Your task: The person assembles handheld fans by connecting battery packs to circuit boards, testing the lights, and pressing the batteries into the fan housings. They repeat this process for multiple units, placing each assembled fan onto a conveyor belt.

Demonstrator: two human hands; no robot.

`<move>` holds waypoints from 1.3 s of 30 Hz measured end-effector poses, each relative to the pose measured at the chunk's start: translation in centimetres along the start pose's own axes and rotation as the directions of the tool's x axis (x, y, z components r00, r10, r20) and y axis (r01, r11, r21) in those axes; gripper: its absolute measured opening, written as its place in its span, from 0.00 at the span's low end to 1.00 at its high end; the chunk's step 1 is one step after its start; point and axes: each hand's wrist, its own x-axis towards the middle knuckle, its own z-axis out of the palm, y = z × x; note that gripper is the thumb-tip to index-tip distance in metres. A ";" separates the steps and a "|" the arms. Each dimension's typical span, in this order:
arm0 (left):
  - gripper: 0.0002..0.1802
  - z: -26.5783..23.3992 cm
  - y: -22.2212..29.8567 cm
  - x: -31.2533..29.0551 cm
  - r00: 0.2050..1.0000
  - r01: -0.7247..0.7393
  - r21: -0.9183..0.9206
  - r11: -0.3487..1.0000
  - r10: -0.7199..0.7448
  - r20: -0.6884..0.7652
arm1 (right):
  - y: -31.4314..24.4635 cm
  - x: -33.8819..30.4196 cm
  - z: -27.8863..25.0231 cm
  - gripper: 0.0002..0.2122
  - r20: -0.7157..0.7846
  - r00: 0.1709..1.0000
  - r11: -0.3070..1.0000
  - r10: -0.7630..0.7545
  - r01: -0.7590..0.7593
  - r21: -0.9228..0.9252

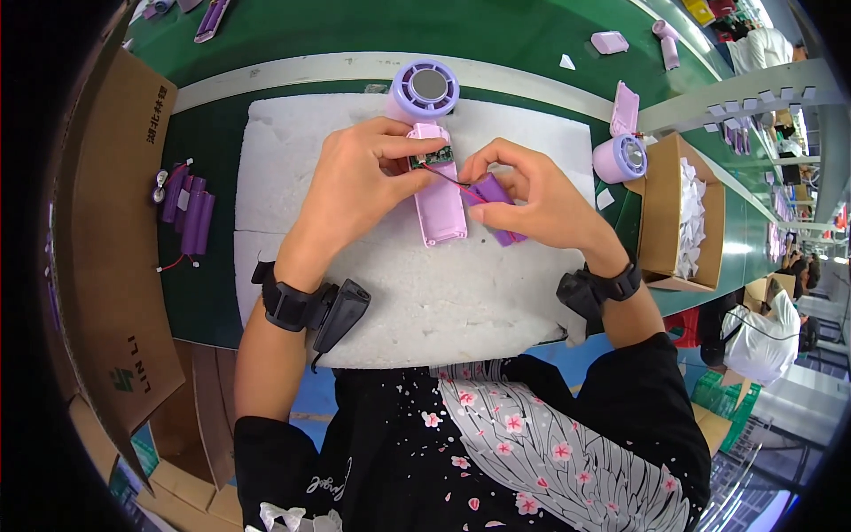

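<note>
In front of me on a white foam sheet [292, 204] lies a handheld fan with a round lilac head [430, 86] and an opened pink handle shell [441, 217]. My left hand [363, 173] pinches the handle's upper part, at a small green circuit board [434, 156] set in it. Thumb and fingers of my right hand [532, 195] close around a purple battery pack [490, 190], just right of the handle. Thin red and black wires run from the board to the battery pack. The handle's lower half is hollow.
Several purple battery packs [189, 213] lie at the left beside a cardboard box [124, 222]. At right stand another fan [620, 160] and a carton [683, 213] of white pieces. A pale rail [292, 75] crosses behind the foam; more pink parts [609, 42] lie beyond it.
</note>
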 end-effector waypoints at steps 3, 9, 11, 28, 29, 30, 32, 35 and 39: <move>0.19 0.1 0.4 0.1 1.000 -0.022 0.029 0.999 0.022 -0.005 | 0.8 0.5 -0.9 0.22 0.081 0.989 0.980 -0.121 0.106 0.168; 0.18 0.3 0.4 -0.2 0.998 -0.050 0.052 0.997 0.051 -0.026 | 1.6 0.3 -2.1 0.36 0.231 0.923 0.873 -0.308 0.178 0.453; 0.18 0.3 0.4 -0.2 0.999 -0.047 0.053 0.998 0.048 -0.026 | 1.6 0.1 -2.4 0.45 0.272 0.891 0.825 -0.364 0.173 0.538; 0.17 0.6 0.5 0.0 0.998 -0.059 0.045 0.997 0.059 -0.014 | 0.2 -1.0 -1.4 0.43 0.194 0.912 0.879 -0.362 0.265 0.397; 0.17 0.6 0.5 0.0 0.998 -0.068 0.060 0.996 0.069 -0.014 | 0.1 -1.2 -1.1 0.42 0.170 0.892 0.898 -0.419 0.379 0.225; 0.17 0.6 0.4 -0.1 0.998 -0.063 0.060 0.996 0.064 -0.018 | 0.0 -1.4 -0.8 0.41 0.158 0.865 0.878 -0.477 0.476 0.042; 0.16 0.8 0.4 0.0 0.996 -0.088 0.080 0.993 0.090 -0.017 | -0.3 -1.8 -0.3 0.40 0.157 0.832 0.822 -0.532 0.552 -0.142; 0.16 0.7 0.4 -0.1 0.995 -0.094 0.088 0.992 0.095 -0.013 | -0.7 -2.0 0.8 0.35 0.121 0.857 0.786 -0.501 0.509 -0.351; 0.15 0.7 0.5 0.0 0.994 -0.106 0.089 0.990 0.106 0.003 | -0.4 -1.5 1.3 0.30 0.052 0.875 0.796 -0.481 0.461 -0.393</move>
